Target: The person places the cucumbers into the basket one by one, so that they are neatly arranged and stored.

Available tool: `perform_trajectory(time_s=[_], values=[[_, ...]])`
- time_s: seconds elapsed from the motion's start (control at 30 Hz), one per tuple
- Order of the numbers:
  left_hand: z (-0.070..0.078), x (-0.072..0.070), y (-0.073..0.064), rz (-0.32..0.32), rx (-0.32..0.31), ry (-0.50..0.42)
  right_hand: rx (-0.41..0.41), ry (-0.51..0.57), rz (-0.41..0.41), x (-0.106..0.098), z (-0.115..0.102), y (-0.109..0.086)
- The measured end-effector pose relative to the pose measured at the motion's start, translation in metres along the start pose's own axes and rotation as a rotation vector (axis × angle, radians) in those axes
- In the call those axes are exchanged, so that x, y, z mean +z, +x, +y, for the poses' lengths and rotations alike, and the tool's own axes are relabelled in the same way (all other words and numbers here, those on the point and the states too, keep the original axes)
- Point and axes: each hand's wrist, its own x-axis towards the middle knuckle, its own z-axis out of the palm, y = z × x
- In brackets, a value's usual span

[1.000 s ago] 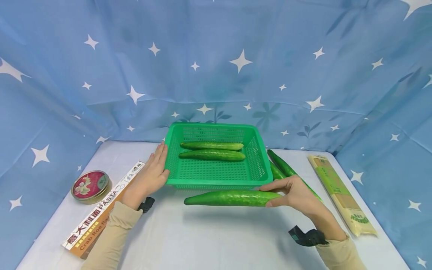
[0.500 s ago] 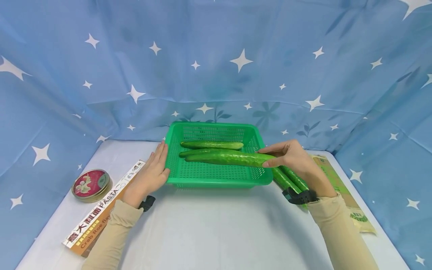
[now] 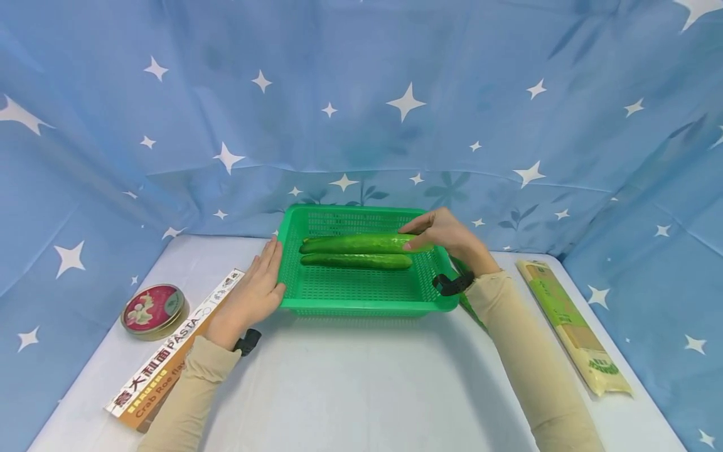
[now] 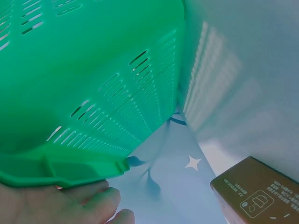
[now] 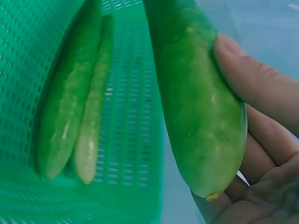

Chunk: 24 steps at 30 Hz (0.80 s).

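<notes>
My right hand (image 3: 446,233) holds a cucumber (image 3: 356,243) by its right end, level above the green plastic basket (image 3: 367,306). In the right wrist view, the thumb lies on one side of this cucumber (image 5: 201,102) and the fingers are on the other. Just in front of it, another cucumber (image 3: 356,261) lies along the basket floor; a further one behind is almost wholly covered in the head view. Two cucumbers (image 5: 70,107) show in the basket in the right wrist view. My left hand (image 3: 254,298) rests with straight fingers against the basket's left side.
At left are a round red-lidded tin (image 3: 154,311) and a long pasta box (image 3: 175,351), partly under the left forearm. Right of the basket, more cucumbers (image 3: 471,307) are partly hidden by the right arm. A noodle packet (image 3: 573,326) lies farther right. A blue star-patterned curtain (image 3: 361,94) hangs behind.
My right hand has carried the cucumber from in front of the basket, over its front rim, to above the rear cucumbers. The left hand has stayed at the basket's side.
</notes>
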Motion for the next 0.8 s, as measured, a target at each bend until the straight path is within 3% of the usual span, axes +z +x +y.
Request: perform_trajectory(time_s=[0.23, 0.8], values=[[0.001, 0.0, 0.0, -0.001, -0.001, 0.003, 0.032, 0.011, -0.017, 0.017, 0.014, 0.028], [0.001, 0.0, 0.0, -0.004, -0.001, 0.008, 0.118, -0.071, -0.049, 0.039, 0.041, 0.042]])
